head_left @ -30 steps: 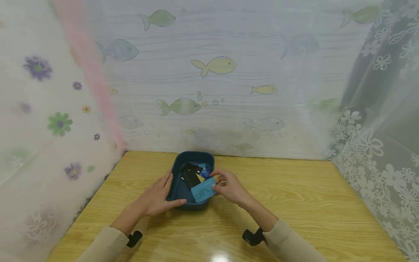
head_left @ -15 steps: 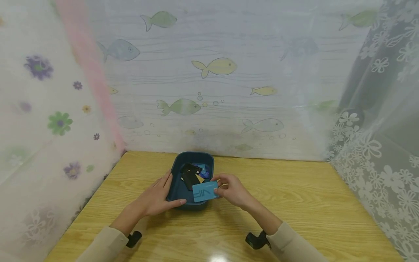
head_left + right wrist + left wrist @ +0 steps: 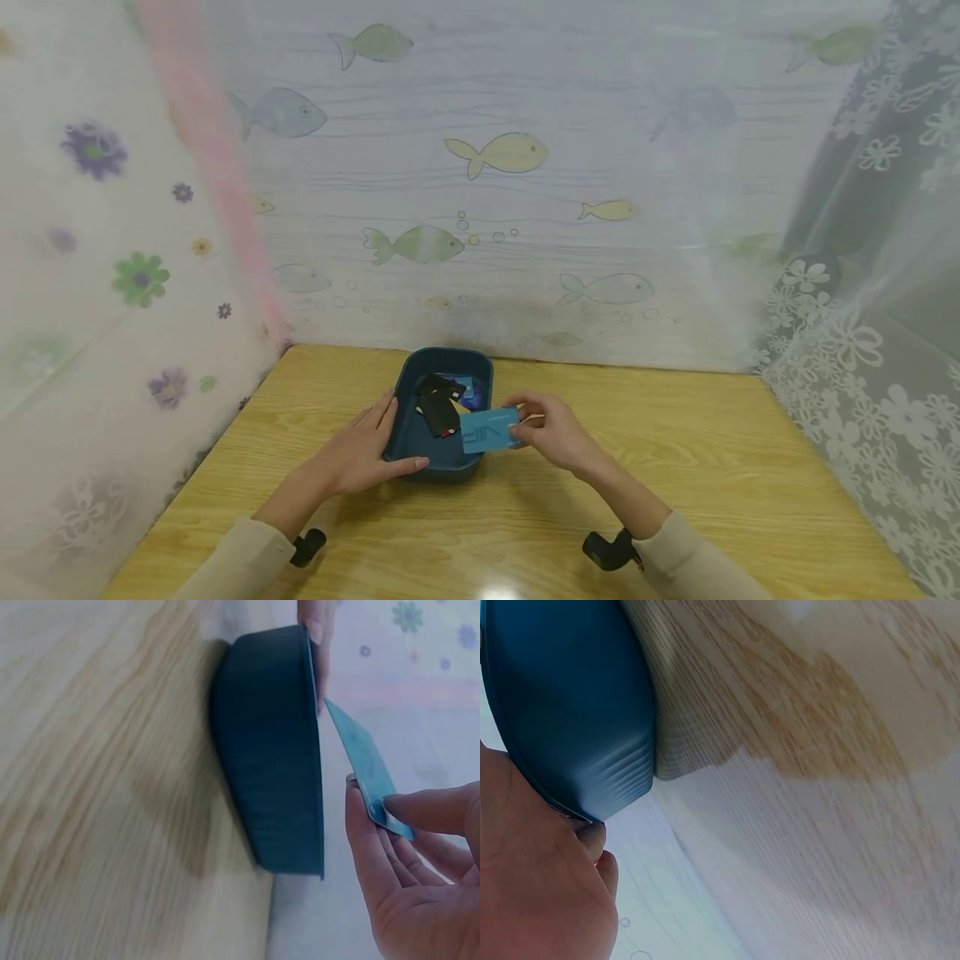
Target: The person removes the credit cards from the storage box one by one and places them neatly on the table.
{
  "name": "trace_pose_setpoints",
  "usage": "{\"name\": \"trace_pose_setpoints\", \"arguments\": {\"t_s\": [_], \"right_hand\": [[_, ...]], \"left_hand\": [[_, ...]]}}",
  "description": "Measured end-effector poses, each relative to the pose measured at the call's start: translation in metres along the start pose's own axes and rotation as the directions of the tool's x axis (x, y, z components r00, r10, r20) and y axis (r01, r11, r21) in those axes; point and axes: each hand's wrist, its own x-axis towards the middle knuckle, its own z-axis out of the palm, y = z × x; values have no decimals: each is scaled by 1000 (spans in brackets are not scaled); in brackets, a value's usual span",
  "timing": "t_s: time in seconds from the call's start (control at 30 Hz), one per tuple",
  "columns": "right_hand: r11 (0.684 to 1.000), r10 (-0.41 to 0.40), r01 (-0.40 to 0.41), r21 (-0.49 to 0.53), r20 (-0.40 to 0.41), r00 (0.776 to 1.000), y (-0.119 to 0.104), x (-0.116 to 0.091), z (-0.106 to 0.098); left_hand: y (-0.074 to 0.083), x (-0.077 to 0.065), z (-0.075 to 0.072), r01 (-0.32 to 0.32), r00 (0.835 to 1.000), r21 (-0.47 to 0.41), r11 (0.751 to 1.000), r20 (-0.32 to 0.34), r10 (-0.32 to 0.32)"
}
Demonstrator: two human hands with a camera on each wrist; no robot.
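Between thumb and fingers, my right hand point(image 3: 553, 429) pinches a light blue plastic card point(image 3: 483, 431) by its right end. The card is above the right rim of a dark blue plastic box point(image 3: 401, 446); the right wrist view shows the card point(image 3: 365, 761) tilted and clear of the rim. My left hand point(image 3: 360, 450) rests against the box's left side, fingers straight and thumb along the near rim. In the left wrist view the box wall point(image 3: 577, 697) hides most of the left fingers. Inside the box lie several cards, among them black cards point(image 3: 437, 410) and blue ones point(image 3: 471, 392).
The box stands on a wood-grain table point(image 3: 637, 450), towards its far edge. Behind it hangs a fish-patterned curtain point(image 3: 480, 200). Flowered curtains close off the left side point(image 3: 142, 350) and right side point(image 3: 885, 375). Both wrists carry a black camera mount.
My right hand has moved right and lifted the blue card from over the box's near right part to across its right rim, levelling it. My left hand and the box stay put.
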Motion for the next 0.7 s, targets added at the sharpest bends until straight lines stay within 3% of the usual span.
{"name": "trace_pose_setpoints", "arguments": {"t_s": [0.7], "right_hand": [[998, 29, -33, -56, -70, 997, 11, -2, -38]], "left_hand": [[1, -2, 0, 1, 1000, -10, 1000, 4, -1]]}}
